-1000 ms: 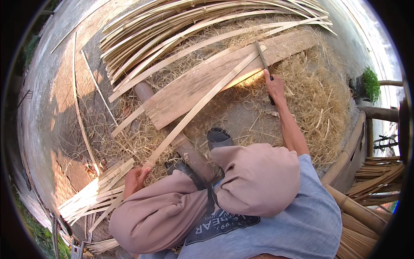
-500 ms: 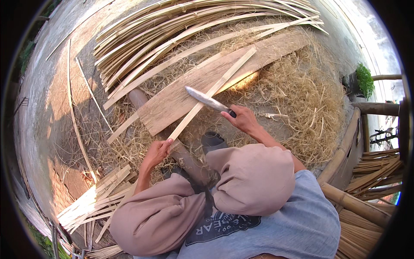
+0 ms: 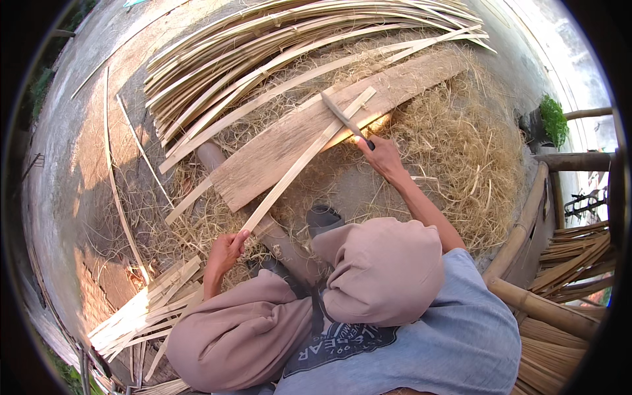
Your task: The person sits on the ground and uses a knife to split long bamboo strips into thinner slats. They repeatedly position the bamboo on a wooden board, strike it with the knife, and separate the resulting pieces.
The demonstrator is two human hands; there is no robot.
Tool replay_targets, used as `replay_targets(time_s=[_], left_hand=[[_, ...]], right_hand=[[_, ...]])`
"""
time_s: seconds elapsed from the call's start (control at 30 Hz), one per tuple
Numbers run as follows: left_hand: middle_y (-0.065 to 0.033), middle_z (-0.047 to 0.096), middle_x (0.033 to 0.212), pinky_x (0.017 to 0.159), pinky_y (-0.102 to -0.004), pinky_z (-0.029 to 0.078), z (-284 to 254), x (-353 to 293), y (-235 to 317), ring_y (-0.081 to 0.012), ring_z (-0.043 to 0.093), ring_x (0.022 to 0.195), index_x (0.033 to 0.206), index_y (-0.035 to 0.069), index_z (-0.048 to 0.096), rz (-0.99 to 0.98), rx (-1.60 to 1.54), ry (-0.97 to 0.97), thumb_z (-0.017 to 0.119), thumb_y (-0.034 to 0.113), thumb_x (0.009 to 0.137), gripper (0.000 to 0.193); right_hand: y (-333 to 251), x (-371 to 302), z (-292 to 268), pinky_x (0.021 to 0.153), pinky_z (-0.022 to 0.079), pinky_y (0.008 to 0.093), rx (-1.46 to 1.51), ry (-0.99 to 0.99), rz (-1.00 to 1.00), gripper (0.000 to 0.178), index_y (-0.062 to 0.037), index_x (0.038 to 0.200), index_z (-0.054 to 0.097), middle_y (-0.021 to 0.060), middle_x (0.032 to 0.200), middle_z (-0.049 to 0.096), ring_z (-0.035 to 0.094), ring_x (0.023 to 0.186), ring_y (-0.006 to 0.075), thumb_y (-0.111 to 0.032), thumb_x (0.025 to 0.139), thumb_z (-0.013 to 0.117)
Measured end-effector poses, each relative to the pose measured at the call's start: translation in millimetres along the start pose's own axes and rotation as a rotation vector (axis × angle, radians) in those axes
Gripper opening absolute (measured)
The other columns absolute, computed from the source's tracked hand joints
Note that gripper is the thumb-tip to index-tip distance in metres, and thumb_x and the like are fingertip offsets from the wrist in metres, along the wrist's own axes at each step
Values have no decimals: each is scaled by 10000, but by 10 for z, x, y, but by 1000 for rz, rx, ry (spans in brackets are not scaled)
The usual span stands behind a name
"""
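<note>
My left hand (image 3: 226, 254) is closed around the near end of a pale bamboo strip (image 3: 289, 178), thumb laid along its top face. My right hand (image 3: 384, 158) is curled tightly around the dark handle of a knife (image 3: 334, 107), and I can see only part of that handle. I take the wooden board (image 3: 253, 168) as my landmark. The strip slants up from my left hand, off the board's near edge, and crosses over its face, with its far end above the middle of the board. The blade lies across the strip near that far end, its tip pointing to the board's far side; I cannot tell whether the edge is biting into the strip. My right hand is just off the board's near edge.

A round brown pole (image 3: 296, 253) runs under the board's left end and comes back toward my feet. Beyond the board lies a thick stack of long bamboo strips (image 3: 276, 56). To the right of the board, and near it, spreads a heap of curly shavings (image 3: 474, 178). Left of the board, a thin single strip (image 3: 115, 174) lies on the concrete floor (image 3: 79, 164). Nearer to me than the board's left end, a smaller pile of strips (image 3: 155, 306) fans out beside my left knee (image 3: 224, 329).
</note>
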State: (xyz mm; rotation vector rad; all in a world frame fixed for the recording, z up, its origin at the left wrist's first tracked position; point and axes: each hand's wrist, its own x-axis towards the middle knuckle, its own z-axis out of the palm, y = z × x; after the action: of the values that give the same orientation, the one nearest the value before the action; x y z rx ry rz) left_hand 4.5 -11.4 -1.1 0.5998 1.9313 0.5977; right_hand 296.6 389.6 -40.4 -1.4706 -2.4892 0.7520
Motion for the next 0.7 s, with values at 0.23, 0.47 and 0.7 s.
replay_targets(time_s=[0.23,0.47,0.7], left_hand=[[12,499,540,515,-291,342,-121,33,-40,-93,461,530,632,44,634,-50,67,-2,622,565,1011,644],[12,512,537,524,-289,381,-72,-10,-47,-102,483,513,634,50,627,-24,26,-11,621,538,1020,622],[21,485,523,493,-290,331,-172,-103,-216,-89,433,497,590,57,619,-40,38,-23,636,519,1020,632]], right_hand=[[159,262,-171,627,476,467,6,18,33,668,-10,746,625,164,658,626,629,653,347,-626,994,546],[390,433,-229,670,477,493,74,66,71,695,6,757,631,218,667,611,619,663,374,-650,976,550],[553,535,-366,642,453,491,46,139,142,738,37,743,607,229,651,590,595,636,366,-661,975,545]])
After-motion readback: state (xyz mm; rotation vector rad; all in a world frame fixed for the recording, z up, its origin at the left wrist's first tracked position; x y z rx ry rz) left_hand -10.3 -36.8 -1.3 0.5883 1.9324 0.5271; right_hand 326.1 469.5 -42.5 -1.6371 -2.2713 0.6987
